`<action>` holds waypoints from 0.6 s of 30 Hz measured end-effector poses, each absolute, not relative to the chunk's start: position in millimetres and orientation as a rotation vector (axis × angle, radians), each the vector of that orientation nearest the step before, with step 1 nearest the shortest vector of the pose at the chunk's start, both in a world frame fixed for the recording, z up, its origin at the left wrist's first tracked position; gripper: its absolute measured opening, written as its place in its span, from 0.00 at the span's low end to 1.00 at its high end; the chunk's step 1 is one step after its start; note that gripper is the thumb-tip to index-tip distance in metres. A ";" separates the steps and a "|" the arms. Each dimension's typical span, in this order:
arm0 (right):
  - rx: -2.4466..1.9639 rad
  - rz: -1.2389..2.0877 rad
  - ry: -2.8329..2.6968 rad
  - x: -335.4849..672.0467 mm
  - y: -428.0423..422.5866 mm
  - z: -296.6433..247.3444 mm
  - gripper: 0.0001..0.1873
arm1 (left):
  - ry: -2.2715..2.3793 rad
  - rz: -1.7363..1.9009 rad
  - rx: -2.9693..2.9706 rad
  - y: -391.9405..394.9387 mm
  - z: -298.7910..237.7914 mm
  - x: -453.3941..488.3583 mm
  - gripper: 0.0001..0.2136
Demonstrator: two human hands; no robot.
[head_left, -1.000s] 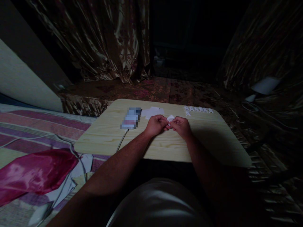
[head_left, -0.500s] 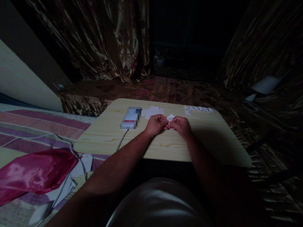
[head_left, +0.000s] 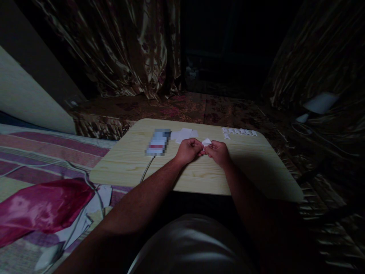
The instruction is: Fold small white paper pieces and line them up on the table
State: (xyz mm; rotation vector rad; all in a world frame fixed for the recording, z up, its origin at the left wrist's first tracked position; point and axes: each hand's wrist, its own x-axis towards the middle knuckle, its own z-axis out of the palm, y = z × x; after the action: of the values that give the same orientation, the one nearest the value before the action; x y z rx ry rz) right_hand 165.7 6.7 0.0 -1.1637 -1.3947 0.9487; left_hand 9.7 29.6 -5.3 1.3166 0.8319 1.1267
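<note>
Over the middle of the wooden table (head_left: 125, 167), a small piece of folded white paper (head_left: 207, 142) is pinched between my two hands. My left hand (head_left: 189, 150) grips its left edge, fingers closed. On the other side my right hand (head_left: 217, 152) has thumb and fingertips closed on the right edge. The fingers cover the paper's lower part. Just beyond my left hand lie several flat sheets of white paper (head_left: 184, 133). At the far right, small folded paper pieces (head_left: 241, 131) sit in a row, with one more in front.
A blurred phone (head_left: 157, 142) with a cable (head_left: 146, 169) lies left of my hands. Beside the table, a shiny red cloth or bag (head_left: 48, 205) and loose papers (head_left: 76, 228) rest on a striped bed cover (head_left: 57, 142). A white lamp (head_left: 321, 103) stands at right.
Both hands keep hold of the paper, which has shifted very slightly to the right. A little more of its top shows. Everything else looks the same.
</note>
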 end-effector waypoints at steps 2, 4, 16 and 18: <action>-1.163 0.955 -1.400 165.3 7.0 -0.8 0.12 | 0.858 1.142 1.338 29.8 -5.5 9.8 0.11; -1.160 0.955 -1.410 165.1 7.1 -1.3 0.12 | 0.875 1.160 1.364 30.3 -5.6 9.6 0.11; -1.142 0.924 -1.444 165.4 9.5 -6.4 0.11 | 0.898 1.216 1.466 29.6 -3.4 8.6 0.11; -1.143 0.930 -1.449 164.8 9.5 -6.2 0.11 | 0.876 1.216 1.469 30.1 -4.3 8.7 0.11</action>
State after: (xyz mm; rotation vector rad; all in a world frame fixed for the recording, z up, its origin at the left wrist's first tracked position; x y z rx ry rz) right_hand 164.8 9.5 -6.2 -1.1428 -1.4486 0.9298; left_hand 8.7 30.1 -4.3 1.4686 0.8760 1.2156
